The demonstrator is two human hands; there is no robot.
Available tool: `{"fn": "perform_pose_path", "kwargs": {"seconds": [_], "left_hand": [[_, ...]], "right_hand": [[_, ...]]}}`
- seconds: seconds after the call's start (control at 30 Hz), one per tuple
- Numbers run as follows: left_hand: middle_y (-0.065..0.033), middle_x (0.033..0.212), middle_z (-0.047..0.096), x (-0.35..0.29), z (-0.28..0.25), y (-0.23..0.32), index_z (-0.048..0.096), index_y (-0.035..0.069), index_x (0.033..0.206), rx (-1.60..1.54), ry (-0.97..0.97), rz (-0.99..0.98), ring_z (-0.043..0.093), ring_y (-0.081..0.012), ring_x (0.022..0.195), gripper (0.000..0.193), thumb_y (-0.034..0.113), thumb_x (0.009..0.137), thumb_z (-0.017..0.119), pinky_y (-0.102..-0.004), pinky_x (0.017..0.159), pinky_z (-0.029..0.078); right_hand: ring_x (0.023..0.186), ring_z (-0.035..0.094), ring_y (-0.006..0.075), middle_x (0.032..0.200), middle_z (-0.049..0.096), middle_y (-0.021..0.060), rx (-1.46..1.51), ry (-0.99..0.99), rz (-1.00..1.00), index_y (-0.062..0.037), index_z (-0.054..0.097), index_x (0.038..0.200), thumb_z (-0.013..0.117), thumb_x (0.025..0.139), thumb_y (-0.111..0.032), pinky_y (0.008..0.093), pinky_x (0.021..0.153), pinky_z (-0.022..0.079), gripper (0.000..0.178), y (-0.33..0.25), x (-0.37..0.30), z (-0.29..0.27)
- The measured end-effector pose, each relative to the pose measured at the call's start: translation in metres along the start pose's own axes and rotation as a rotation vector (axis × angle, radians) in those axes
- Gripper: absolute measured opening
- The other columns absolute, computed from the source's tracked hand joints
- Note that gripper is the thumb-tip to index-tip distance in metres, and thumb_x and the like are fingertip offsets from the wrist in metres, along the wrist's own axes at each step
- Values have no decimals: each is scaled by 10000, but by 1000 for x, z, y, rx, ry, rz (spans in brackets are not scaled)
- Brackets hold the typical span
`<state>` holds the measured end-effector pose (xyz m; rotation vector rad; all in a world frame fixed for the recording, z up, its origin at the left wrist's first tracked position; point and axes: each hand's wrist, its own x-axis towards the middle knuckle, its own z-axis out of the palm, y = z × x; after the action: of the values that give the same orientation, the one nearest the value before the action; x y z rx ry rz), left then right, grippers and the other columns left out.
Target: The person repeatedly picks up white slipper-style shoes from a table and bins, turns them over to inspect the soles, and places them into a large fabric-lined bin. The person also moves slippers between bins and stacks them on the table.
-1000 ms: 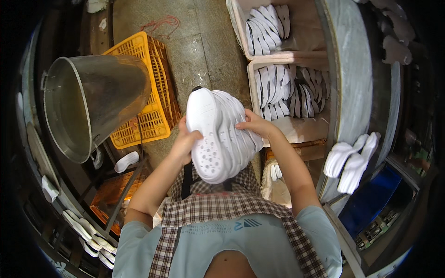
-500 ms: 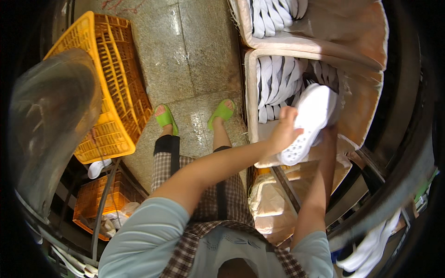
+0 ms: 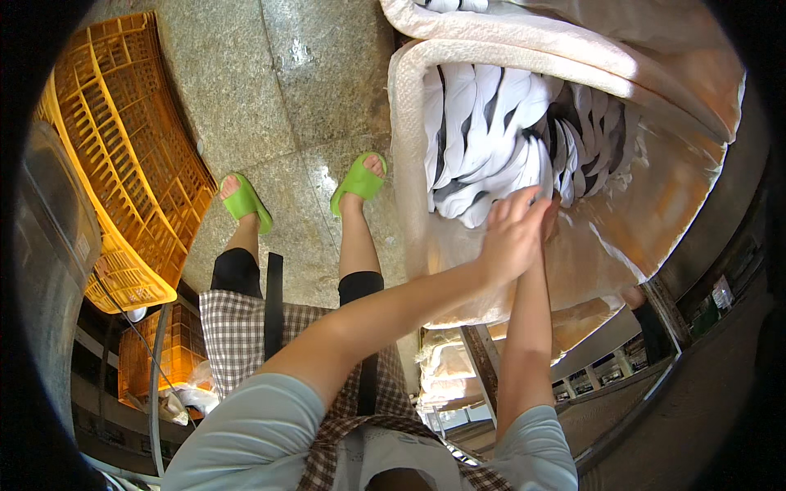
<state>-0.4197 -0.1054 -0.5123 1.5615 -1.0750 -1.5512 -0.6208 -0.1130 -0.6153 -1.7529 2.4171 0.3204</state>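
A cardboard box [image 3: 404,123] with a plastic liner holds several white clogs [image 3: 491,131] standing on edge in rows. My left hand [image 3: 512,237] reaches over the near side of the box and lies on the nearest white clogs, fingers together against them. My right hand [image 3: 551,214] is just behind it, almost wholly hidden by the left hand, so its grip does not show. Both forearms stretch forward from the lower edge.
A second lined box [image 3: 524,29] of white clogs sits beyond the first. My feet in green sandals [image 3: 359,180] stand on the stone floor. A yellow plastic crate [image 3: 123,155] lies at left, beside a grey metal bin [image 3: 49,237]. An orange crate [image 3: 164,348] sits lower left.
The stack of white clogs I held in front of me has moved right and down into the box. I have leaned over it, and both hands now rest on the clogs inside.
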Motion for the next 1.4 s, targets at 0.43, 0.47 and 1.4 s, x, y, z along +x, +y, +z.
{"fn": "perform_pose_path", "kwargs": {"seconds": [0.43,0.47,1.4], "left_hand": [[-159,1078,532,-88,-149,5,478,14,1128,-110,-75,166,537,-327,984,400,-27,745,582,-382,841,442],[-159,1068,533,-92,-156,6,478,14,1129,-104,-72,128,544,-318,973,393,-24,751,582,-373,832,447],[-139,1161,472,-171,-422,360,346,29,1286,-3,183,586,566,-170,900,494,34,845,567,-289,769,471]], "right_hand": [[1355,86,430,1461,46,305,383,-197,59,11,-10,1433,526,812,-508,465,1096,149,971,-45,-1,-4],[1352,75,447,1463,31,307,204,-137,58,-6,-2,1438,499,829,-555,485,1095,138,961,-61,2,1],[812,554,124,929,581,49,1747,570,-358,-21,509,1083,557,836,-75,240,676,433,258,-279,-153,-629]]}}
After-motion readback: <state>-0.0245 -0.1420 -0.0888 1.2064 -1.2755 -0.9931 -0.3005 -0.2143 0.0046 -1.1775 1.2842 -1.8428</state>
